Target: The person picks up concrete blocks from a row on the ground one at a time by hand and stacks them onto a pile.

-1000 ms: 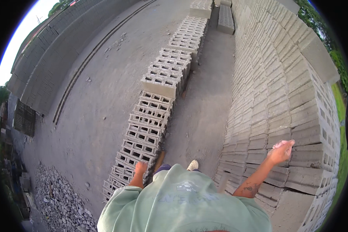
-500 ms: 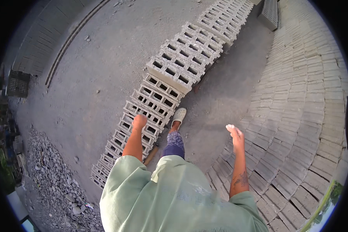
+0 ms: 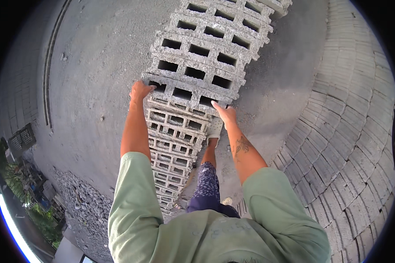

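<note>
A grey hollow concrete block (image 3: pixel 170 90) with three openings lies at the near end of the upper row. My left hand (image 3: pixel 140 90) is closed on its left end, thumb over the top edge. At its right end my right hand (image 3: pixel 226 115) grips the corner, thumb on top; its other fingers are mostly hidden below. Behind it, more hollow blocks (image 3: pixel 205 40) stand packed side by side, openings facing up. A lower row of hollow blocks (image 3: pixel 166 118) runs from beneath my hands back toward my body.
A long stack of grey blocks (image 3: pixel 338 144) curves along the right side. Gravel (image 3: pixel 85 197) is heaped at the lower left. Grey ground (image 3: pixel 101 65) lies left of the rows. My shod foot (image 3: pixel 215 127) stands close against the lower row's right side.
Both hands have come forward from apart in the air onto the ends of the nearest upper block. The view has moved closer to the upper row.
</note>
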Demonstrator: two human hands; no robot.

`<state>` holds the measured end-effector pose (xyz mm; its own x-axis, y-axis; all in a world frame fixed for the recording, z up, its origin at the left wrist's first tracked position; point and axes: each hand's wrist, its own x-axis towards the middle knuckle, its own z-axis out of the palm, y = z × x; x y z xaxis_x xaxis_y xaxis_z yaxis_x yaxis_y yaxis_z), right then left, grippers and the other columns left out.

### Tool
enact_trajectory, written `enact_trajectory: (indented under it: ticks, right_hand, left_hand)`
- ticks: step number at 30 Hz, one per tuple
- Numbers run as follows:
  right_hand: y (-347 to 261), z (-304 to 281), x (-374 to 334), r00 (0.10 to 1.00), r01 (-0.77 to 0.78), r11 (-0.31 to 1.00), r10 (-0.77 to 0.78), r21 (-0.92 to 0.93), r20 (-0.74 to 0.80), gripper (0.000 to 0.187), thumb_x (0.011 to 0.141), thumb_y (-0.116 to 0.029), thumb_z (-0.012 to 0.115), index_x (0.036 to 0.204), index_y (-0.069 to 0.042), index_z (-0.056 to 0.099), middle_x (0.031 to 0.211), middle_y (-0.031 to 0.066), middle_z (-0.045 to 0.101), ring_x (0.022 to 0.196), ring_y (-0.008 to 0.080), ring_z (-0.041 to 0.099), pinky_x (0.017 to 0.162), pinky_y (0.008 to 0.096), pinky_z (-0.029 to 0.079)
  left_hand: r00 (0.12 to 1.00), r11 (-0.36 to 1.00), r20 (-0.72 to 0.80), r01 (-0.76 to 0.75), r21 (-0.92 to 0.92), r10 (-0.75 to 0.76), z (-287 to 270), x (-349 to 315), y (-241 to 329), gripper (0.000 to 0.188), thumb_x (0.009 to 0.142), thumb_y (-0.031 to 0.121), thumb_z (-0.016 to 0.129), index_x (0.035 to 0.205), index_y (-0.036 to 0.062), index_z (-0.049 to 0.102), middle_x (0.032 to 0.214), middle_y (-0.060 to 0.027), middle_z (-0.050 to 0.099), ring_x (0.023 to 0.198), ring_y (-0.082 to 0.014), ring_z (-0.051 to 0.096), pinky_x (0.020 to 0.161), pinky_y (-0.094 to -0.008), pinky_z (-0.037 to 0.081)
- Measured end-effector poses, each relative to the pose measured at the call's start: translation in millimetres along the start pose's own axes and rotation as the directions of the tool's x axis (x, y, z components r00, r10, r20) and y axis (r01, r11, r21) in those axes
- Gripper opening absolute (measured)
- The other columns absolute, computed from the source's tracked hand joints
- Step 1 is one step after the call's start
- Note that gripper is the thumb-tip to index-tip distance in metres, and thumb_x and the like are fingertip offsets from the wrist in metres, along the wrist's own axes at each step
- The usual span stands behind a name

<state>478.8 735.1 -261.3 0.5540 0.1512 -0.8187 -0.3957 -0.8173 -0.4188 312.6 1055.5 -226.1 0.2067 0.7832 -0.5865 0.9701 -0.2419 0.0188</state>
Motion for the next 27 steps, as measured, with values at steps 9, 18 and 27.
enact_trajectory:
  ticks: [9,18,27]
  right_hand:
    - [22,15,4,0.988,0.118,0.987,-0.127,-0.104,-0.084,0.054,0.067,-0.037,0.067,0.087,0.012,0.059,0.090,0.0309,0.060,0.091,0.0412,0.058,0.079,0.0426,0.047]
    - [257,-121,-193,0.959,-0.030,0.999,0.038,0.032,-0.280,0.055,0.063,-0.038,0.069,0.089,0.010,0.058,0.089,0.0281,0.060,0.086,0.0386,0.060,0.073,0.0418,0.047]
    - [512,-63,-531,0.560,-0.174,0.757,0.602,0.630,-0.569,0.049,0.060,-0.037,0.067,0.080,0.007,0.060,0.080,0.0258,0.061,0.079,0.0393,0.060,0.071,0.0426,0.049]
  left_hand:
    - [0.975,0.997,-0.211,-0.077,-0.030,0.069,10,-31,-23,0.045,0.064,0.029,0.068,0.092,-0.0061,0.059,0.094,-0.0303,0.059,0.094,-0.0417,0.057,0.083,-0.0433,0.045]
    - [0.950,0.950,0.004,-0.312,-0.005,0.312,101,-272,15,0.048,0.060,0.031,0.070,0.089,-0.0055,0.059,0.085,-0.0262,0.062,0.085,-0.0407,0.060,0.077,-0.0425,0.047]
    - [0.255,0.241,0.292,-0.967,0.084,0.922,192,-542,61,0.045,0.057,0.028,0.072,0.085,-0.0056,0.063,0.084,-0.0263,0.062,0.082,-0.0411,0.060,0.073,-0.0460,0.046]
